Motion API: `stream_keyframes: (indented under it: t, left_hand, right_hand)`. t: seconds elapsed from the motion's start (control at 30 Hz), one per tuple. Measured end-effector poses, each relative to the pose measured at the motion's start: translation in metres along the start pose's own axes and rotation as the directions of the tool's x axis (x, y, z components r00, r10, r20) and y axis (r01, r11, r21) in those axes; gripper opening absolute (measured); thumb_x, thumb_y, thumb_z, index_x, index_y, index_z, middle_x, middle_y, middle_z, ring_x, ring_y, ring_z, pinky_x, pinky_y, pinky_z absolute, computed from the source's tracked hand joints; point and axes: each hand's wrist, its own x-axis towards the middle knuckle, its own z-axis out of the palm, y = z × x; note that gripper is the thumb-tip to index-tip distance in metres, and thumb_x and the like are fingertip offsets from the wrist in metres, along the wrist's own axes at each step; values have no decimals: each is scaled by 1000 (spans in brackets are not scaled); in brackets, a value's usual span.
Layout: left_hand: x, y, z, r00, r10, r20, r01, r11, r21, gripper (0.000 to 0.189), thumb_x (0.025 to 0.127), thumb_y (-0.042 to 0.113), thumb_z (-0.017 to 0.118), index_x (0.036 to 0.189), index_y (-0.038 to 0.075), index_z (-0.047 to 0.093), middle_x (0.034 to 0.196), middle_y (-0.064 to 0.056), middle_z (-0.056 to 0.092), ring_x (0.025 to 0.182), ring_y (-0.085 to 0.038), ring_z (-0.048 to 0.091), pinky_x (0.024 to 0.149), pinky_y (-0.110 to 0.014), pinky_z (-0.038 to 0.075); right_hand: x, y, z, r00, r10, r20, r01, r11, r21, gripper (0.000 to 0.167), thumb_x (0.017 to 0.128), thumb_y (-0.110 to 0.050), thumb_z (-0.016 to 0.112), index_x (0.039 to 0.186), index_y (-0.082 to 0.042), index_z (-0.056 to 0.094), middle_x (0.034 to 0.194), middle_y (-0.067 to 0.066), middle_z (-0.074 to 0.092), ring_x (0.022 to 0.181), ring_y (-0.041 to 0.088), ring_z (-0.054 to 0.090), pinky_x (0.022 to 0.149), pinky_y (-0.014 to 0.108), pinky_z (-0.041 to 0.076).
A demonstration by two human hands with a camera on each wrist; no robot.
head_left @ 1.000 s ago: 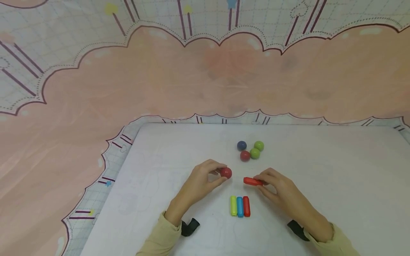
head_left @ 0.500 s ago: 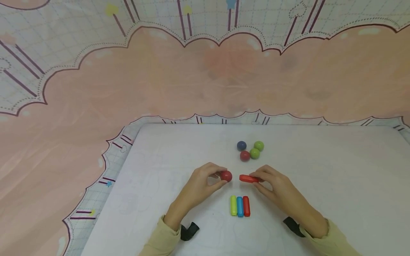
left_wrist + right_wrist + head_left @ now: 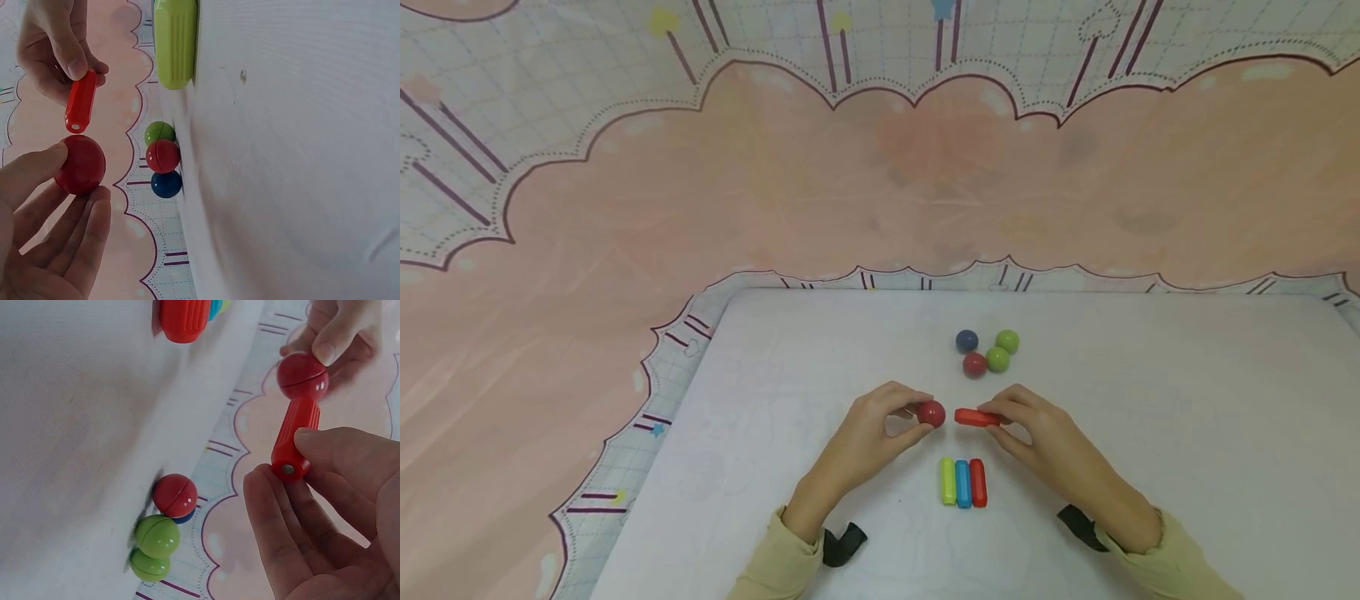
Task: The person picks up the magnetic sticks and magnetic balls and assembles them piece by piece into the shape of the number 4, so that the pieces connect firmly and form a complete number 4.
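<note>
Between thumb and fingertips my left hand (image 3: 868,433) pinches a glossy red ball (image 3: 932,414) above the white table. My right hand (image 3: 1048,437) pinches a short red ribbed rod (image 3: 976,417) by its right end, its free end pointing at the ball. In the head view a small gap shows between rod and ball; the left wrist view has the rod's tip (image 3: 76,127) right at the ball's top. A round metal spot (image 3: 287,469) marks the rod end near my right fingers.
Yellow-green (image 3: 948,482), blue (image 3: 963,483) and red (image 3: 977,482) rods lie side by side nearer me. Beyond the hands sit a blue ball (image 3: 967,341), a red ball (image 3: 974,365) and two green balls (image 3: 997,359) on the white table (image 3: 775,350).
My right hand has moved left with the red rod, narrowing the gap to the red ball. My left hand has dropped slightly lower in the view, still holding the ball.
</note>
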Motion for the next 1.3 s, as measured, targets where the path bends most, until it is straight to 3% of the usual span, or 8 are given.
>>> stream_keyframes:
  t: [1.3]
  left_hand:
    - [-1, 2, 2, 999, 39, 9, -39, 999, -13, 39, 84, 10, 79, 121, 10, 67, 111, 3, 66, 99, -8, 64, 89, -20, 54]
  right_hand:
    - [7, -1, 7, 999, -40, 5, 40, 999, -13, 33, 75, -5, 85, 106, -10, 74, 100, -2, 64, 88, 14, 66, 79, 32, 60]
